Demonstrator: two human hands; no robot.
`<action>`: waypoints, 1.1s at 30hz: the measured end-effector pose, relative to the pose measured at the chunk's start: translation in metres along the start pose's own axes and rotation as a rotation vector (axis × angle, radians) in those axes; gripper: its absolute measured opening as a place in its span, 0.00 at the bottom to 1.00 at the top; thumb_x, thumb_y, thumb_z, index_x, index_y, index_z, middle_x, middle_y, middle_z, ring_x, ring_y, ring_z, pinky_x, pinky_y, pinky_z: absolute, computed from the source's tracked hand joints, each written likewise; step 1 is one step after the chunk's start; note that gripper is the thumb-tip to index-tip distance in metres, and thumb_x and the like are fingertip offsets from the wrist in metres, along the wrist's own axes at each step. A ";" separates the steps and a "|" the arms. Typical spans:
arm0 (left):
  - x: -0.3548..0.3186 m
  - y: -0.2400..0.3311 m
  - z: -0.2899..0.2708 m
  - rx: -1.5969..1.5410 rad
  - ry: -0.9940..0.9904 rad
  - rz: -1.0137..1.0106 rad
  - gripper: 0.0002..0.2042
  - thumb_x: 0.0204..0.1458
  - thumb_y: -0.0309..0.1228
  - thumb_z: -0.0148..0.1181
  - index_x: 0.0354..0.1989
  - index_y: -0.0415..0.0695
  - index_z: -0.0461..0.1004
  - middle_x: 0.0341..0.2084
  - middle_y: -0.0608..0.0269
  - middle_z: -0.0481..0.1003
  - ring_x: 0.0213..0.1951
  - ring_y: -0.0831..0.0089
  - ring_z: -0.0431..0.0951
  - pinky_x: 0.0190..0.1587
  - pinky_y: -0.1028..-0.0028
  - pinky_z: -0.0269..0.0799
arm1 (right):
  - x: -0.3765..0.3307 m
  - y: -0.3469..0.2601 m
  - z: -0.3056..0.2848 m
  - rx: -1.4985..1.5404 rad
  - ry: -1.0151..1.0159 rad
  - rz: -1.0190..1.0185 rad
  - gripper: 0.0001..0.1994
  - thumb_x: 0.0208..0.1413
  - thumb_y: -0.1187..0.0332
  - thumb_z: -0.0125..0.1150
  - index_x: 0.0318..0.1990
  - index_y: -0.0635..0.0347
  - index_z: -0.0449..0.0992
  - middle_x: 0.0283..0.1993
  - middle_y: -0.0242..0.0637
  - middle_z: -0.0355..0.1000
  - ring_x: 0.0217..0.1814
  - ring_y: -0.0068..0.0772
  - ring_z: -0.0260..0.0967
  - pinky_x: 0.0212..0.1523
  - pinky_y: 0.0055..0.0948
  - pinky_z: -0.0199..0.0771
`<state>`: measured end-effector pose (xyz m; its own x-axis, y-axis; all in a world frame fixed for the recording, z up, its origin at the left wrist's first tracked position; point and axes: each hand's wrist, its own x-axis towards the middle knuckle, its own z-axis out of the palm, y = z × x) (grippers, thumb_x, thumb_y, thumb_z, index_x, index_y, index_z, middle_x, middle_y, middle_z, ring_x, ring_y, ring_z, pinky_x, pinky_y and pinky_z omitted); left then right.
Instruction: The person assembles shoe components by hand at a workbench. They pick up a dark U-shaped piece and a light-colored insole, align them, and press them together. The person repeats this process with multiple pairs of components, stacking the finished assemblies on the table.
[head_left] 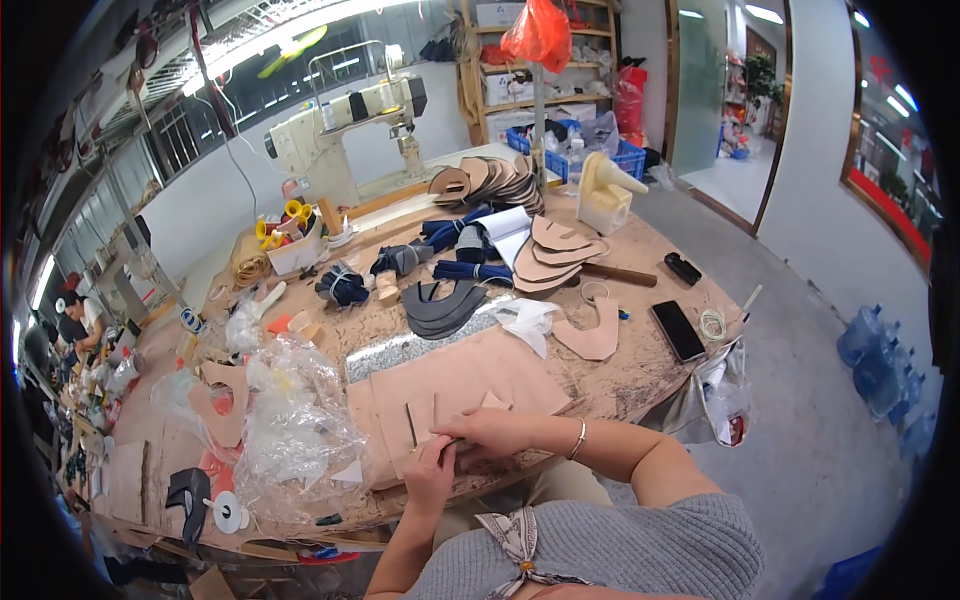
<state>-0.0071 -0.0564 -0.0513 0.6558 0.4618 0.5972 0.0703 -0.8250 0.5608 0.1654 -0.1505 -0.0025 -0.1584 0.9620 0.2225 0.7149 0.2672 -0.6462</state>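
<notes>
Lower centre, our half-curled left hand [430, 472] and right hand [490, 430] meet over flat tan leathery sheets [460, 375], likely for support; we can't tell what's gripped.

Left hand [430, 468] just inside near edge of surface [635, 372], fingers bent, bare left forearm [402, 545] angled steeply up to it. Right hand [492, 430] close against it, back uppermost, fingers pointing left. Right elbow bent outward, right forearm [625, 441] slanting across near edge. Exact finger grip hidden from here.
</notes>
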 end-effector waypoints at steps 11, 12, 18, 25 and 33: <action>0.012 -0.004 0.038 0.294 -0.064 0.120 0.19 0.48 0.37 0.62 0.48 0.43 0.74 0.48 0.57 0.73 0.52 0.57 0.72 0.53 0.61 0.67 | -0.036 0.106 -0.214 -0.763 0.979 0.029 0.16 0.45 0.81 0.59 0.41 0.52 0.80 0.40 0.34 0.77 0.43 0.41 0.70 0.51 0.37 0.66; 0.014 -0.001 0.038 0.306 -0.068 0.119 0.17 0.48 0.36 0.62 0.46 0.44 0.75 0.47 0.59 0.74 0.52 0.58 0.72 0.53 0.61 0.67 | -0.045 0.123 -0.229 -0.850 0.928 0.145 0.18 0.47 0.78 0.60 0.48 0.51 0.77 0.51 0.36 0.74 0.55 0.40 0.67 0.58 0.42 0.62; 0.017 0.003 0.034 0.351 -0.053 0.116 0.12 0.48 0.36 0.61 0.40 0.47 0.77 0.45 0.64 0.75 0.52 0.61 0.72 0.53 0.61 0.67 | -0.042 0.190 -0.226 -0.894 0.395 0.904 0.28 0.49 0.55 0.65 0.59 0.46 0.69 0.66 0.34 0.60 0.75 0.43 0.42 0.68 0.61 0.40; 0.019 0.007 0.036 0.291 -0.077 0.076 0.10 0.48 0.34 0.61 0.39 0.49 0.77 0.45 0.64 0.76 0.51 0.60 0.73 0.53 0.61 0.66 | 0.030 0.221 -0.128 -0.603 0.351 0.387 0.21 0.46 0.56 0.67 0.49 0.50 0.77 0.57 0.36 0.70 0.70 0.44 0.53 0.65 0.48 0.52; 0.017 0.004 0.033 0.304 -0.073 0.085 0.10 0.47 0.34 0.61 0.38 0.49 0.78 0.44 0.65 0.76 0.51 0.60 0.73 0.52 0.62 0.67 | 0.108 0.202 -0.074 -0.490 0.459 0.327 0.22 0.53 0.51 0.60 0.51 0.54 0.74 0.58 0.38 0.67 0.66 0.40 0.57 0.65 0.53 0.50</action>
<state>0.0290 -0.0622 -0.0574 0.7206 0.3718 0.5853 0.2271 -0.9241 0.3073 0.3430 0.0032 -0.0544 0.3380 0.8387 0.4270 0.9155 -0.1878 -0.3559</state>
